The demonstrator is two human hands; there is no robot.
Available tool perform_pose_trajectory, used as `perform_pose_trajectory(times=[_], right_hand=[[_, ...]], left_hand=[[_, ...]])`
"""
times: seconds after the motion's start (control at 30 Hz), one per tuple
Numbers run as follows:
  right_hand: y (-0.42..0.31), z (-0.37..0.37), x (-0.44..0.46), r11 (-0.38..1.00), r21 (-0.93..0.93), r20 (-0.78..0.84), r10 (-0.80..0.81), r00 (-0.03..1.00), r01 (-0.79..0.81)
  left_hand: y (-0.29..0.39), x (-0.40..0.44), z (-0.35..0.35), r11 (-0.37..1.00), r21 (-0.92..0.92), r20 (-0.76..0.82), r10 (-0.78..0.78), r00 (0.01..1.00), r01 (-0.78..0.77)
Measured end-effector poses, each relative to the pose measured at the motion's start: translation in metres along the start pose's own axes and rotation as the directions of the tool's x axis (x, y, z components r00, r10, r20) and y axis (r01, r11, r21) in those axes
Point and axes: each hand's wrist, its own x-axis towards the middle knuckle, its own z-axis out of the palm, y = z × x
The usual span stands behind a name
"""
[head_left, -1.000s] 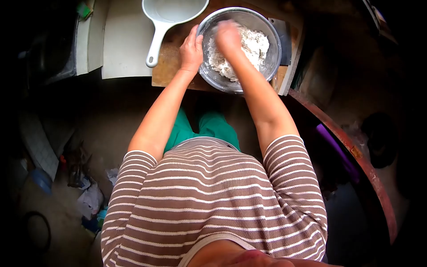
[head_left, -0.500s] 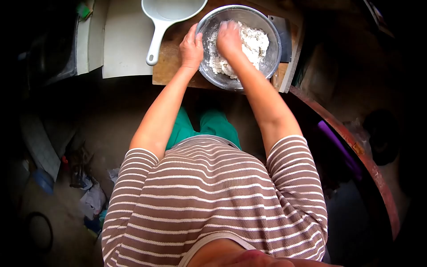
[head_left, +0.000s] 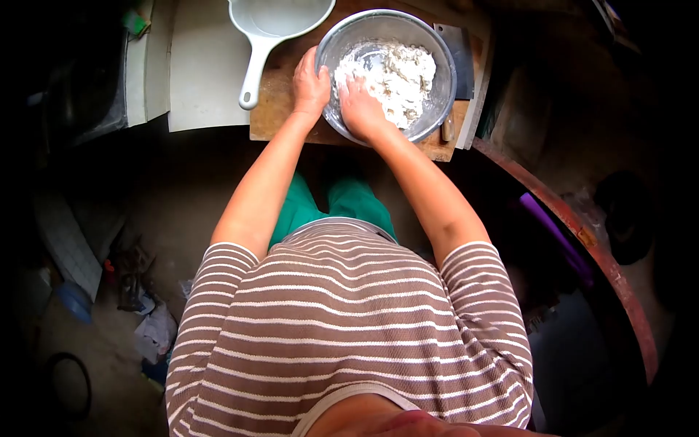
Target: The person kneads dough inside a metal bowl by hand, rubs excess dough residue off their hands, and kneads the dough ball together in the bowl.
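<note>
A metal mixing bowl (head_left: 445, 91) holds white, lumpy, floury dough (head_left: 408, 76), with darker wet patches in it. My left hand (head_left: 312, 87) grips the bowl's left rim, thumb toward the inside. Inside the bowl, at its near left, my right hand (head_left: 359, 108) rests against the dough, fingers stretched forward and apart; the fingertips are partly hidden by flour. A bare patch of the bowl's bottom shows beyond the fingers.
The bowl stands on a wooden board (head_left: 273, 120). Left of it lies a white plastic ladle-shaped scoop (head_left: 256, 69) with a long handle. A cleaver (head_left: 460, 62) lies partly under the bowl's right side. A curved reddish rim (head_left: 582, 229) runs at the right.
My right hand has moved left and nearer to me within the bowl, uncovering the dough's middle. The bowl has shifted slightly left; my left hand stays on its rim.
</note>
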Motion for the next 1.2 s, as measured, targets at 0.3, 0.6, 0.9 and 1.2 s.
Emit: perform_pose_trajectory(times=[0.3,0.6,0.9,1.2], right_hand=[[-0.002,-0.007,0.018,0.976,0.183,-0.099,0.141,0.985,-0.121],[-0.011,-0.026,-0.073,0.97,0.175,0.342,0.102,0.934,-0.17],[0.002,-0.001,0.013,0.975,0.145,-0.161,0.191,0.968,-0.168],[0.006,-0.017,-0.055,0.973,0.229,0.206,-0.015,0.978,-0.033]], left_hand=[[0.011,-0.055,-0.002,0.992,-0.062,-0.073,-0.116,0.991,0.112],[0.006,-0.01,-0.014,0.997,-0.05,0.124,-0.045,0.991,0.051],[0.013,-0.029,-0.015,0.989,0.071,0.04,-0.132,0.99,0.129],[0.021,-0.033,-0.006,0.973,-0.183,-0.056,-0.152,0.987,0.14]])
